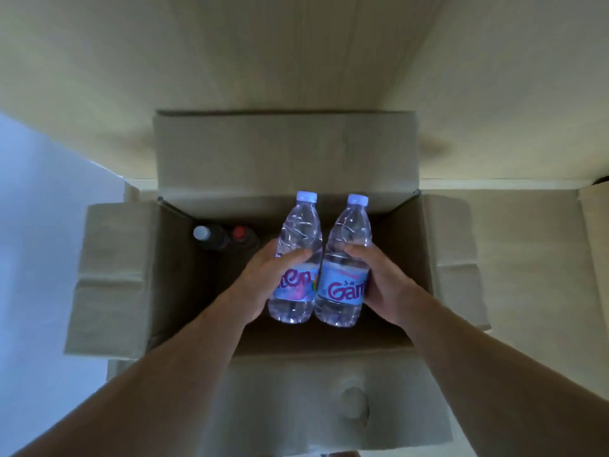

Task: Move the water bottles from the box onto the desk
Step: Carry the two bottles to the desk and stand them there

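At mid-frame, the open cardboard box (115, 275) held two dark bottles (224, 240) in its upper-left corner. Above it, the left hand (263, 285) gripped one water bottle (296, 258); the right hand (385, 285) gripped another water bottle (346, 262), side by side, caps pointing toward the top of the frame.

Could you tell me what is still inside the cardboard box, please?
Two dark bottles, one white-capped and one red-capped, stand in the cardboard box's far left corner. The hands, arms and held bottles hide much of the floor.
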`<action>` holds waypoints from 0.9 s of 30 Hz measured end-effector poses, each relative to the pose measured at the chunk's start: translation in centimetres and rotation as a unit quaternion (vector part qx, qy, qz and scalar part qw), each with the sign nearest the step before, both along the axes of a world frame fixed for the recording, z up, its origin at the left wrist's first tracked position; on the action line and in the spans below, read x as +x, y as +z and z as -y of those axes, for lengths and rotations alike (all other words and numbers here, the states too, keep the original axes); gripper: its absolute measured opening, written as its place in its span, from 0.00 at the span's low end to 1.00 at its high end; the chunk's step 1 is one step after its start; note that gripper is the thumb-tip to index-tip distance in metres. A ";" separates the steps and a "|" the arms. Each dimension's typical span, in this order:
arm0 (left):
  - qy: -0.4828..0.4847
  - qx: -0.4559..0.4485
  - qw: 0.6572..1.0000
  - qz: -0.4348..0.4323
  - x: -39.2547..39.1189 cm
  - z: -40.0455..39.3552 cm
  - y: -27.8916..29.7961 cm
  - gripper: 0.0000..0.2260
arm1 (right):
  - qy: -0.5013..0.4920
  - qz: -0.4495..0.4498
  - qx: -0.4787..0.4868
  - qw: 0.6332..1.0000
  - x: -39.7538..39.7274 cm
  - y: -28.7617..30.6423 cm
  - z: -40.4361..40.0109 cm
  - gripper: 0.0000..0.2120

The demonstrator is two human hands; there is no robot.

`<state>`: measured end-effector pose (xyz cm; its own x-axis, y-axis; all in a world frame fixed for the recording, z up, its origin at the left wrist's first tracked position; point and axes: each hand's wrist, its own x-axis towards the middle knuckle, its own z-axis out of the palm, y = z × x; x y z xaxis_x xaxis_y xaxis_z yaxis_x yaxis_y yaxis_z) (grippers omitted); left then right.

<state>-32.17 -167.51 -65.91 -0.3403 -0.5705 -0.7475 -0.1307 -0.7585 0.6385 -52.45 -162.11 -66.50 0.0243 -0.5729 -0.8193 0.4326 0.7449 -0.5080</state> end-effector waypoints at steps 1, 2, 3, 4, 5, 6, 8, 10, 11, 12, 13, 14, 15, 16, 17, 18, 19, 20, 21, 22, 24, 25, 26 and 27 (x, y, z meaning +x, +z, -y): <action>0.001 -0.008 1.000 -0.005 -0.1 0.4 1.8 0.15 | 0.001 0.001 -0.007 1.000 0.4 1.7 0.4 0.33; 0.000 -0.016 1.000 -0.012 -0.1 0.7 3.6 0.15 | -0.003 0.002 -0.012 1.000 0.6 3.4 0.7 0.35; -0.004 -0.024 0.999 -0.022 -0.1 1.0 5.5 0.14 | -0.006 0.005 -0.020 1.000 0.8 5.0 1.1 0.35; -0.006 -0.030 0.999 -0.032 0.0 1.2 7.4 0.14 | -0.007 0.011 -0.031 0.999 0.9 6.6 1.3 0.34; -0.005 -0.035 0.999 -0.040 0.0 1.5 9.4 0.13 | -0.007 0.019 -0.041 0.999 0.9 8.3 1.6 0.33; -0.005 -0.037 0.998 -0.045 0.0 1.8 11.3 0.12 | -0.008 0.027 -0.045 0.999 0.9 10.1 1.9 0.33; 0.001 -0.043 0.998 -0.045 -0.2 2.3 15.1 0.14 | -0.009 0.038 -0.039 0.998 0.8 13.7 2.6 0.33; -0.003 -0.052 0.998 -0.033 -0.3 2.5 19.0 0.20 | -0.012 0.044 -0.033 0.998 0.5 17.3 2.8 0.31; -0.011 -0.059 0.998 -0.030 -0.4 2.5 21.0 0.22 | -0.012 0.046 -0.037 0.998 0.4 19.0 2.8 0.31; -0.020 -0.065 0.997 -0.027 -0.5 2.4 23.0 0.22 | -0.013 0.049 -0.043 0.998 0.2 20.7 2.7 0.30; -0.030 -0.069 0.997 -0.024 -0.6 2.5 24.9 0.21 | -0.012 0.052 -0.049 0.997 -0.1 22.3 2.6 0.30; -0.039 -0.072 0.996 -0.022 -0.7 2.4 26.8 0.21 | -0.010 0.054 -0.054 0.997 -0.2 24.0 2.4 0.31; -0.050 -0.078 0.995 -0.024 -0.9 2.3 28.5 0.19 | -0.006 0.057 -0.058 0.997 -0.4 25.6 2.3 0.32; -0.062 -0.085 0.994 -0.023 -1.2 2.1 30.2 0.15 | -0.004 0.060 -0.063 0.996 -0.6 27.2 2.2 0.34; -0.065 -0.089 0.994 -0.015 -1.5 1.8 31.7 0.12 | -0.007 0.059 -0.066 0.996 -0.8 28.6 2.0 0.35; -0.058 -0.093 0.994 -0.001 -1.9 1.6 33.2 0.11 | -0.010 0.053 -0.069 0.996 -1.0 30.0 1.8 0.35; -0.046 -0.095 0.994 0.013 -2.3 1.4 34.5 0.11 | -0.020 0.045 -0.074 0.996 -1.2 31.3 1.7 0.36; -0.035 -0.097 0.994 0.023 -2.8 1.1 35.8 0.11 | -0.030 0.036 -0.080 0.996 -1.4 32.6 1.4 0.35; -0.027 -0.103 0.994 0.027 -3.3 0.8 36.9 0.12 | -0.036 0.027 -0.085 0.995 -1.7 33.8 1.1 0.34; -0.024 -0.108 0.993 0.030 -3.9 0.5 37.9 0.12 | -0.041 0.016 -0.090 0.995 -2.0 35.0 0.7 0.33; -0.026 -0.105 0.994 0.033 -4.9 -0.2 39.7 0.15 | -0.055 -0.008 -0.098 0.994 -2.7 37.2 -0.2 0.29; -0.027 -0.101 0.994 0.030 -5.5 -0.7 40.5 0.16 | -0.062 -0.020 -0.100 0.993 -3.1 38.1 -0.9 0.28; -0.028 -0.097 0.995 0.025 -6.1 -1.1 41.1 0.17 | -0.066 -0.030 -0.102 0.992 -3.5 38.8 -1.6 0.27; -0.031 -0.093 0.995 0.019 -6.7 -1.5 41.5 0.17 | -0.069 -0.038 -0.103 0.992 -4.0 39.3 -2.4 0.27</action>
